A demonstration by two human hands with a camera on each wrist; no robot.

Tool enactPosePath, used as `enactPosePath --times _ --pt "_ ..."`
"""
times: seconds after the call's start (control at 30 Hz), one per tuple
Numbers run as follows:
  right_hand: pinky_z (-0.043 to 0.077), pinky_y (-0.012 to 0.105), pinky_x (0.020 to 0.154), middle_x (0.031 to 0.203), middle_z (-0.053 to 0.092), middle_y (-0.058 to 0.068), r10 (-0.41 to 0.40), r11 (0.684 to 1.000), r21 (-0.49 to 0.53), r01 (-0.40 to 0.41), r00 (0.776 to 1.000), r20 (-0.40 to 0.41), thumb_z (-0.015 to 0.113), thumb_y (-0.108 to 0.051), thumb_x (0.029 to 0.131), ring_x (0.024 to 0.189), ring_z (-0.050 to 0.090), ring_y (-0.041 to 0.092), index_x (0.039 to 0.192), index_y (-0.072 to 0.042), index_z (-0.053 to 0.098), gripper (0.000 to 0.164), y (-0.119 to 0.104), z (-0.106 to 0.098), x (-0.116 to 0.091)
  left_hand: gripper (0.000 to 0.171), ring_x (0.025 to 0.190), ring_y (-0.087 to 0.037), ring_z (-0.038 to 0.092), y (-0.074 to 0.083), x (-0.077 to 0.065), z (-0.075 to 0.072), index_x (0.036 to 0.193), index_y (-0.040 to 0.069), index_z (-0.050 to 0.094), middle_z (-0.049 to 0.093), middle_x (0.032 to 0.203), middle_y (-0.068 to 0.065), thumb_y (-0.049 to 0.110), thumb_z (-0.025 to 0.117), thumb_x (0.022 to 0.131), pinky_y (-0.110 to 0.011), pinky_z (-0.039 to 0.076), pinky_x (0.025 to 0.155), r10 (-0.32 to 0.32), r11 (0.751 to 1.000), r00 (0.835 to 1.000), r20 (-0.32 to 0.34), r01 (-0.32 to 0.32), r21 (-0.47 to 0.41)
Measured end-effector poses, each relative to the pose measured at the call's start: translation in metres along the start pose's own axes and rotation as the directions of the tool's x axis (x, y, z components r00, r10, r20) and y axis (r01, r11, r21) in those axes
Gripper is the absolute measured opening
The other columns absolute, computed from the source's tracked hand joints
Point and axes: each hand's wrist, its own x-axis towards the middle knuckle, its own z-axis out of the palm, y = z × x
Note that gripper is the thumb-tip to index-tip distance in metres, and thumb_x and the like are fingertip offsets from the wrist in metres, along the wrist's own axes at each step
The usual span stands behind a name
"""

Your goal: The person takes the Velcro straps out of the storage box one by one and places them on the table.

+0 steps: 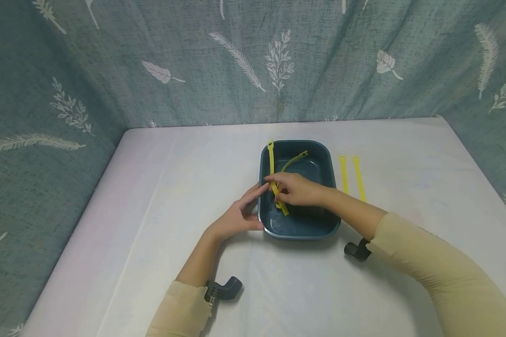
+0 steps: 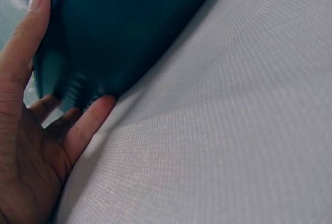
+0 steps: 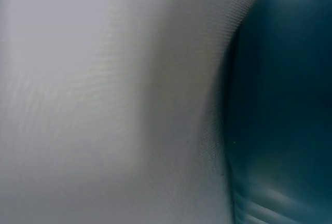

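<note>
A dark teal plastic basin (image 1: 303, 229) stands on the white-covered table, its wall filling much of the left wrist view. My left hand (image 1: 233, 220) rests against the basin's left side with its fingers spread, thumb toward the near corner. Inside the basin, my right hand (image 1: 301, 189) pinches a yellow cable tie (image 1: 271, 159) near its middle. The slotted end of that tie points away over the far left rim. Behind the right hand a second, curved yellow tie (image 1: 294, 161) lies in the basin, partly hidden. The right wrist view shows only the basin's outer wall (image 3: 280, 105) and cloth.
Two more yellow ties (image 1: 343, 175) lie side by side on the table just right of the basin, their near ends behind the right forearm. A leaf-patterned green curtain (image 1: 236, 84) hangs along the back and both sides of the table (image 1: 185, 187).
</note>
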Motion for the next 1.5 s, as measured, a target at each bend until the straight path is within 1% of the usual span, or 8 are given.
enactPosePath --times 0.17,0.33,0.53,0.7,0.87,1.13,1.27,1.5 --pt "0.055 0.025 0.073 0.107 0.057 0.015 0.000 0.999 0.034 0.000 1.000 0.009 0.057 0.003 0.089 0.082 0.062 0.016 0.139 0.004 0.036 0.055 0.002 0.001 0.003 0.094 0.144 -0.033 0.015 0.000 -0.001 -0.001 0.150 0.029 0.026 0.009 0.160 -0.002 0.047 0.077 0.073 -0.038 0.052 0.092 0.019 1.000 1.000 -0.002 -0.019 0.019" --pt "0.055 0.026 0.070 0.118 0.051 0.022 -0.068 0.991 0.120 0.063 0.997 0.030 0.047 0.010 0.091 0.080 0.064 0.018 0.148 0.002 0.007 0.070 0.002 0.001 0.006 0.096 0.145 -0.030 0.015 0.000 -0.001 -0.001 0.150 0.028 0.027 0.009 0.160 0.001 0.050 0.077 0.071 -0.041 0.050 0.094 -0.006 1.000 1.000 -0.014 0.006 0.010" --pt "0.055 0.029 0.076 0.138 0.043 0.024 -0.055 0.951 0.307 0.039 0.998 0.043 0.047 0.009 0.092 0.082 0.067 0.020 0.148 -0.016 -0.022 0.092 0.004 -0.002 0.000 0.095 0.145 -0.028 0.013 0.001 -0.001 0.000 0.150 0.028 0.027 0.009 0.160 0.004 0.044 0.079 0.072 -0.040 0.049 0.095 -0.023 1.000 1.000 -0.010 0.023 0.002" --pt "0.055 0.033 0.075 0.146 0.039 0.020 -0.049 0.910 0.412 0.036 0.999 0.021 0.048 0.009 0.092 0.082 0.068 0.026 0.144 -0.025 -0.030 0.100 0.009 -0.009 -0.007 0.097 0.146 -0.028 0.012 0.001 -0.001 -0.001 0.150 0.025 0.026 0.010 0.159 0.004 0.047 0.078 0.071 -0.040 0.049 0.095 -0.014 1.000 1.000 -0.013 0.014 0.015" --pt "0.055 0.036 0.070 0.149 0.035 0.018 -0.063 0.891 0.450 0.058 0.998 -0.005 0.046 0.011 0.092 0.082 0.068 0.033 0.146 -0.026 -0.026 0.097 0.011 -0.010 -0.007 0.096 0.145 -0.029 0.014 0.000 -0.001 0.000 0.150 0.022 0.026 0.010 0.159 0.005 0.041 0.080 0.073 -0.039 0.049 0.095 -0.029 1.000 0.999 -0.016 0.029 -0.010" --pt "0.057 0.031 0.075 0.147 0.036 0.021 -0.100 0.910 0.392 0.136 0.989 -0.111 0.047 0.011 0.091 0.079 0.068 0.034 0.153 -0.016 0.002 0.081 0.008 -0.017 -0.009 0.098 0.145 -0.028 0.014 0.001 0.000 0.002 0.150 0.023 0.027 0.010 0.159 0.005 0.045 0.080 0.071 -0.040 0.048 0.096 -0.040 0.999 0.999 -0.013 0.040 -0.002" --pt "0.056 0.029 0.069 0.147 0.036 0.020 -0.117 0.909 0.382 0.164 0.983 -0.143 0.048 0.012 0.090 0.081 0.066 0.038 0.151 -0.007 0.012 0.074 0.004 -0.026 -0.010 0.100 0.145 -0.028 0.013 0.003 0.000 0.002 0.151 0.020 0.026 0.009 0.160 0.003 0.048 0.079 0.070 -0.041 0.047 0.098 -0.049 0.999 0.999 -0.012 0.049 -0.010" --pt "0.053 0.033 0.062 0.152 0.031 0.015 -0.123 0.930 0.318 0.183 0.972 -0.199 0.057 0.005 0.090 0.086 0.068 0.024 0.150 -0.004 0.022 0.069 -0.003 -0.043 -0.018 0.102 0.145 -0.030 0.013 0.003 0.001 0.001 0.151 0.017 0.024 0.008 0.160 0.000 0.046 0.080 0.070 -0.043 0.046 0.098 -0.046 0.999 0.999 -0.007 0.046 -0.011"
